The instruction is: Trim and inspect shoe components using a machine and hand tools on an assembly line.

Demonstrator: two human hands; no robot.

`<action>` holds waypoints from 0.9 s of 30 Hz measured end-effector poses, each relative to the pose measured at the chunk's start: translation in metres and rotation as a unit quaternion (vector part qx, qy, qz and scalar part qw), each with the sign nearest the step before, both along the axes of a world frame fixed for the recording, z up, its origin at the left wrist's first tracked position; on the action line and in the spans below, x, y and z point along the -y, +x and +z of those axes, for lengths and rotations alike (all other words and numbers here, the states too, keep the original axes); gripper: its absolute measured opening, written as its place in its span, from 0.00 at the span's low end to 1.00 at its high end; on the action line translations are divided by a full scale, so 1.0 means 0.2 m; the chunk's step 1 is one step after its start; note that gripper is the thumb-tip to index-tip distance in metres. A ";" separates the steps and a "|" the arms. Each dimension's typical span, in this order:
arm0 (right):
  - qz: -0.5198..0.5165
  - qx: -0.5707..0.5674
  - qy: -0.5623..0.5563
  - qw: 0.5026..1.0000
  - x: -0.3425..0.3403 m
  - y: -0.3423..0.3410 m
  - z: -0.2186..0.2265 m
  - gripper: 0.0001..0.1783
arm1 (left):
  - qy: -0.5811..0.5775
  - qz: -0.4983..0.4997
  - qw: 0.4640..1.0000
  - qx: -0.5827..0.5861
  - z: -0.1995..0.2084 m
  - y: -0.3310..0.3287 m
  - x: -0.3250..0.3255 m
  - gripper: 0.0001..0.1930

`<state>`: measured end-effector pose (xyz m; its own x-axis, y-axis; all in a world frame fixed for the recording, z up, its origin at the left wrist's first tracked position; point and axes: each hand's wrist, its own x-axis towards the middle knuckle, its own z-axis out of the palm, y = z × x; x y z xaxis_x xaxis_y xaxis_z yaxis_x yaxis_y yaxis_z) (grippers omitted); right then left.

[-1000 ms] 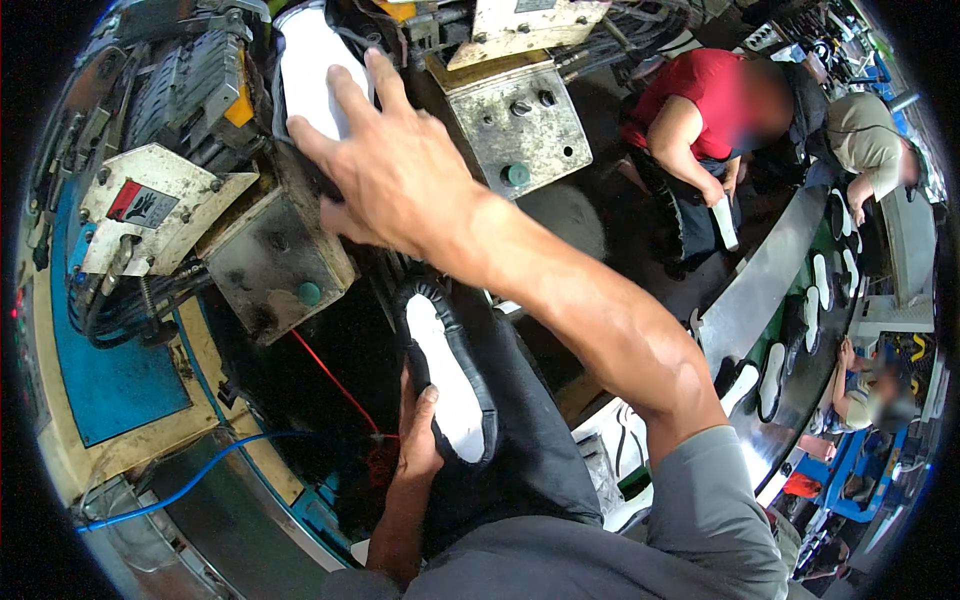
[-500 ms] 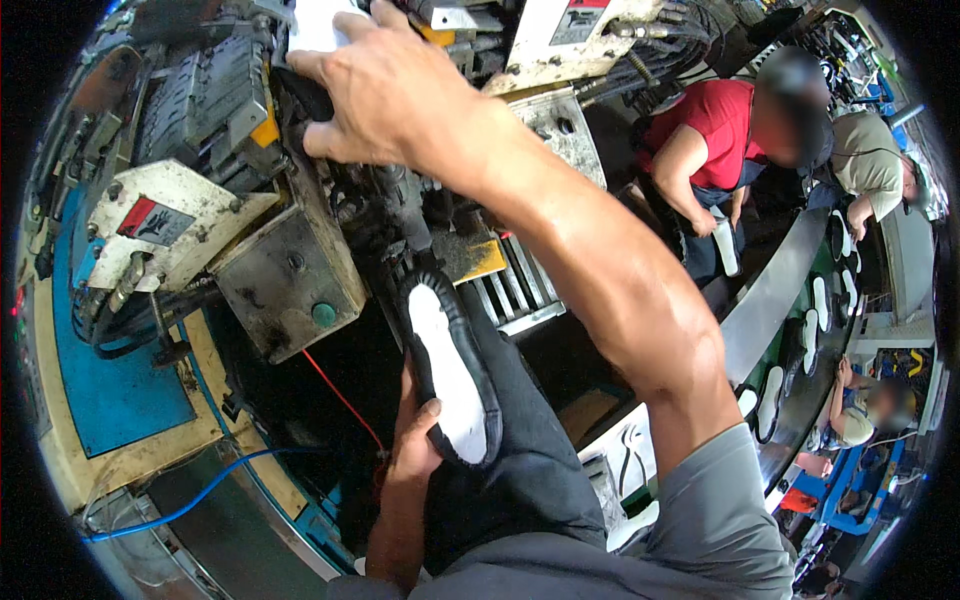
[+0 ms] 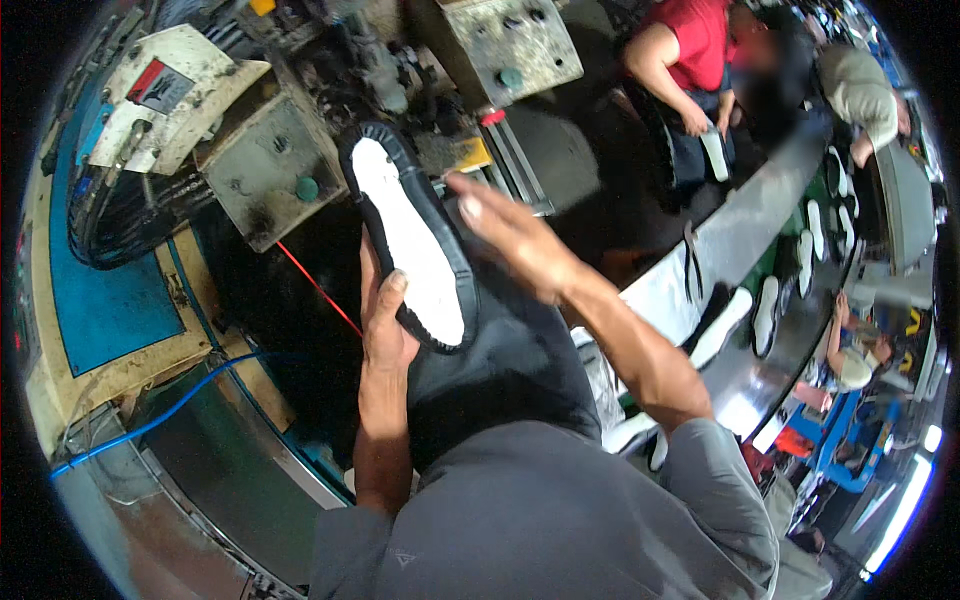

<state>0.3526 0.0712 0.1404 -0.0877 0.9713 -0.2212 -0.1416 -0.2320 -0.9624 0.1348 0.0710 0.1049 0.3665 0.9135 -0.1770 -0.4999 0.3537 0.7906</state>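
Note:
In my left hand (image 3: 385, 315) is a black shoe upper (image 3: 440, 215) with its white insole board (image 3: 410, 245) facing up, held over my lap. The thumb lies on the board's edge; the fingers are behind the shoe, mostly hidden. Its gathered black edge runs all around the white board. My right hand (image 3: 515, 240) is just to the right of the shoe, slightly blurred, fingers stretched out and nothing visible in them. Ahead stands a grimy machine (image 3: 370, 60) with metal clamping parts, flanked by grey control boxes with green buttons.
To the right, a conveyor (image 3: 690, 270) carries several white-soled shoes (image 3: 720, 325). A person in red (image 3: 690, 50) holds another shoe beyond it; other people stand farther right. A blue air hose (image 3: 170, 415) crosses the left side, near a blue panel (image 3: 115, 290).
My right hand has come back from the machine to beside the shoe. The left hand has raised the shoe slightly. The view has shifted, showing more of the conveyor.

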 end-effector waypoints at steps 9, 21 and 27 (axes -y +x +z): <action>-0.113 -0.228 -0.113 0.960 0.70 -0.25 -0.24 0.33 | 0.071 -0.027 0.995 -0.063 -0.02 -0.03 0.46 0.60; 0.085 -0.115 -0.204 0.968 0.83 -0.40 -0.29 0.28 | -0.191 0.302 0.905 -0.230 -0.32 -1.01 1.02 0.45; 0.067 -0.058 -0.248 0.965 0.81 -0.32 -0.36 0.24 | -0.068 0.428 0.709 -0.557 -0.43 -2.07 1.10 0.43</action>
